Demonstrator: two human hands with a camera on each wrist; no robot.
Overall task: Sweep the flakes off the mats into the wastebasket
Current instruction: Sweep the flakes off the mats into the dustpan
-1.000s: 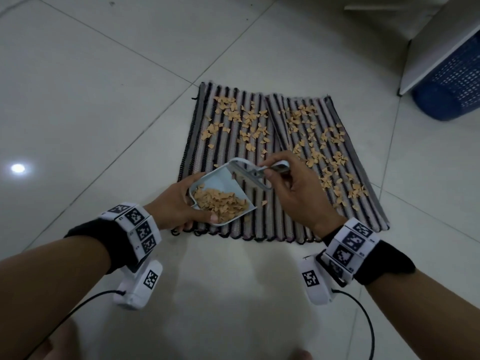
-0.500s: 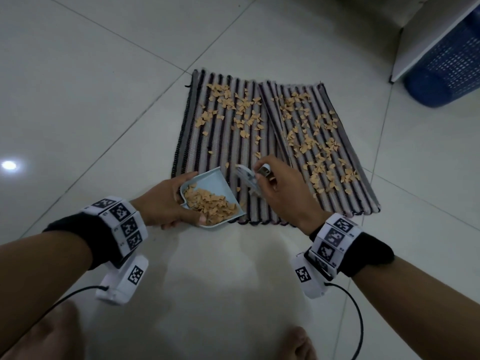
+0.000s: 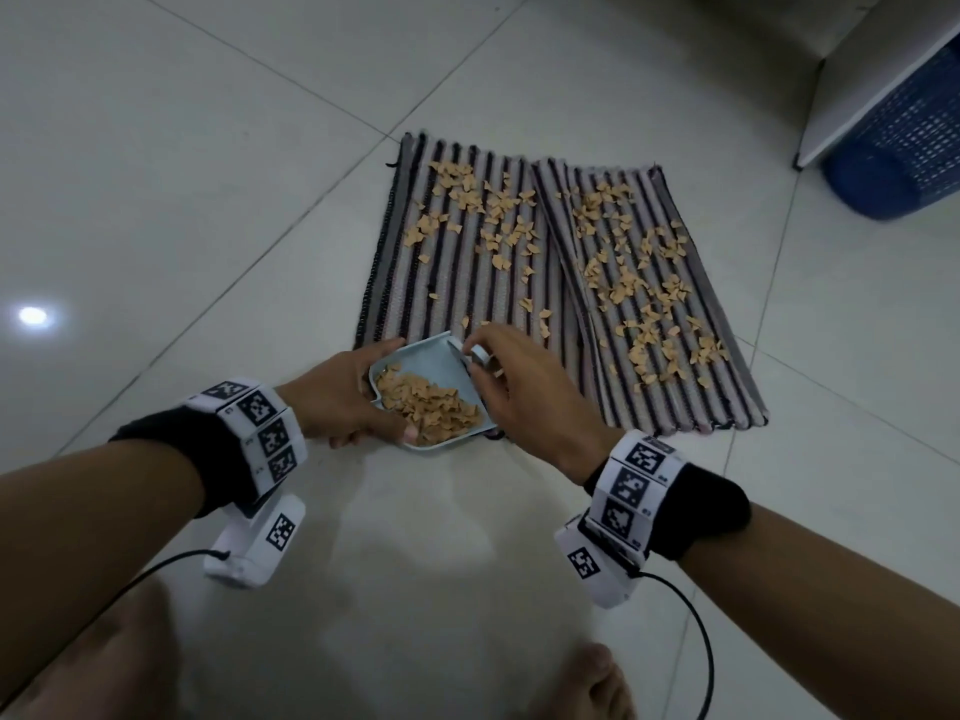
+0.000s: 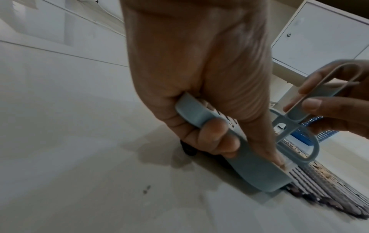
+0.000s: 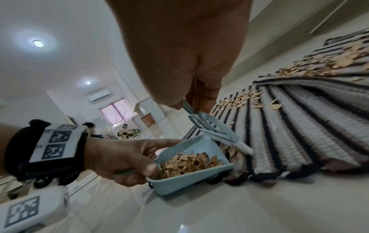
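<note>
Head view, near edge: left hand grips the dustpan, fingers curled under, thumb on its rim; the pan has drawn back to the mats' near edge, heaped with flakes. Right hand pinches the brush, now at the pan's mouth. Beyond, loose flakes cover both mats. Farthest right: blue wastebasket.
</note>
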